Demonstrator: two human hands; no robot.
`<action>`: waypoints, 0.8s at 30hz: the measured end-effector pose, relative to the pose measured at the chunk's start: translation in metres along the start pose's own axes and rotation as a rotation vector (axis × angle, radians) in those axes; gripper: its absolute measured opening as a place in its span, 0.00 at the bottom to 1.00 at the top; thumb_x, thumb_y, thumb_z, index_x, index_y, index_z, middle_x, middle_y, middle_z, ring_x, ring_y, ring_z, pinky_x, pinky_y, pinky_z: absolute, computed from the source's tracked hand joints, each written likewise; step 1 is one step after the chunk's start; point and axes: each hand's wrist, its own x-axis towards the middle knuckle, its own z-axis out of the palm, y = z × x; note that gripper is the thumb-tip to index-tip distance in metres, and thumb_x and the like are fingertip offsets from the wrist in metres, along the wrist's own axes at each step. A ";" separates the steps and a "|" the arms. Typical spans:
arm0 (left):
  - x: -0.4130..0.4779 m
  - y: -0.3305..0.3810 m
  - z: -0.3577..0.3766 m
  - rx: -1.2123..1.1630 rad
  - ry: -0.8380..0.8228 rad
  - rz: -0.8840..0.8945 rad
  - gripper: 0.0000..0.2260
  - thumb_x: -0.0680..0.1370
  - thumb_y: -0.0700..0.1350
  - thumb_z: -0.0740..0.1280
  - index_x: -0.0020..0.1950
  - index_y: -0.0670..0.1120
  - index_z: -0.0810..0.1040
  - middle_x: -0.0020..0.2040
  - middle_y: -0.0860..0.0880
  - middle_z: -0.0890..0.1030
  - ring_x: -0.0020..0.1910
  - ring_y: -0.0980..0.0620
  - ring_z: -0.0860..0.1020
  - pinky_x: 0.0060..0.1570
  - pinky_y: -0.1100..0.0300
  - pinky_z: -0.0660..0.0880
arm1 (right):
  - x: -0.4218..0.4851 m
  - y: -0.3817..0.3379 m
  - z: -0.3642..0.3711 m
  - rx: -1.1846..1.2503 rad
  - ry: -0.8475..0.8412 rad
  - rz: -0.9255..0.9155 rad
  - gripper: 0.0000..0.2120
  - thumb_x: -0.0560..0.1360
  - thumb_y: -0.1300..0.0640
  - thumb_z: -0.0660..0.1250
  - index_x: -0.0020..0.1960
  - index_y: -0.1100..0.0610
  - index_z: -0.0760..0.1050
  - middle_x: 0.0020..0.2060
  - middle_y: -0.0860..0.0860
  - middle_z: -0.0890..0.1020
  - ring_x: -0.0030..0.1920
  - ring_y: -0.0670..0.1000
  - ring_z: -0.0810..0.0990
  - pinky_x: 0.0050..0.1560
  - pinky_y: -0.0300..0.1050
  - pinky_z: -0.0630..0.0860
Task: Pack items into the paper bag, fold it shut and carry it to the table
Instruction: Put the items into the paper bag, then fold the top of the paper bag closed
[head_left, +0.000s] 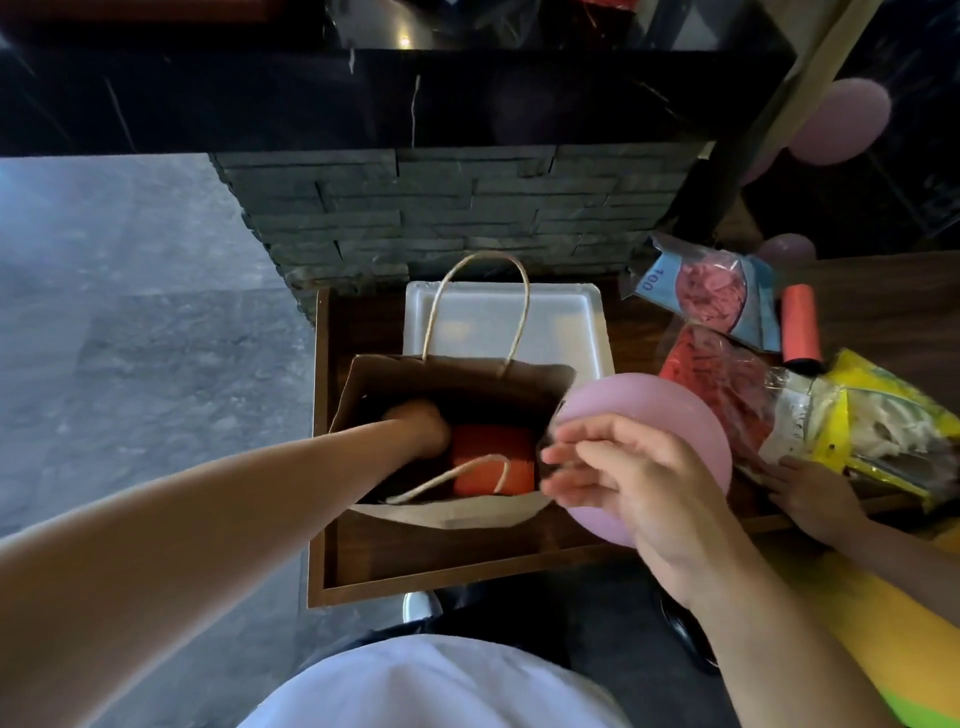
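Observation:
A brown paper bag (358, 400) with twine handles stands open on a dark wooden tray (467, 561). An orange-red box (493, 462) lies at its bottom. My left hand (418, 428) reaches down inside the bag, just left of the box; its fingers are hidden, so its grip is unclear. My right hand (628, 478) is at the bag's right rim, its blurred thumb and fingers closed on the paper edge. A pink balloon (675, 410) sits directly under and behind that hand.
A white foam tray (561, 322) lies behind the bag. To the right are balloon packets (711, 291), a red-orange pump (800, 327) and a yellow packet (883, 415) touched by another person's hand (810, 493). A stone-clad counter (441, 208) rises beyond. More pink balloons (836, 124) hang at the upper right.

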 end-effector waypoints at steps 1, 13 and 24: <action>-0.002 0.002 -0.002 0.088 0.072 0.026 0.13 0.80 0.44 0.60 0.61 0.42 0.76 0.59 0.42 0.80 0.58 0.45 0.78 0.58 0.55 0.74 | -0.009 0.001 -0.014 -0.031 0.068 -0.063 0.08 0.74 0.60 0.65 0.46 0.53 0.83 0.40 0.54 0.87 0.38 0.50 0.85 0.38 0.40 0.81; -0.125 -0.126 -0.039 -0.809 0.587 0.156 0.19 0.74 0.26 0.61 0.42 0.50 0.80 0.43 0.47 0.85 0.35 0.52 0.83 0.38 0.59 0.81 | -0.030 0.054 -0.017 -0.147 0.105 0.059 0.21 0.71 0.64 0.72 0.54 0.40 0.78 0.52 0.42 0.84 0.55 0.40 0.82 0.55 0.40 0.78; -0.016 -0.130 0.055 -0.470 0.300 0.134 0.17 0.67 0.36 0.69 0.51 0.54 0.79 0.44 0.57 0.81 0.45 0.53 0.82 0.40 0.64 0.80 | 0.045 0.084 0.024 -0.440 0.003 -0.042 0.31 0.64 0.57 0.74 0.53 0.24 0.68 0.52 0.32 0.78 0.56 0.38 0.77 0.59 0.40 0.76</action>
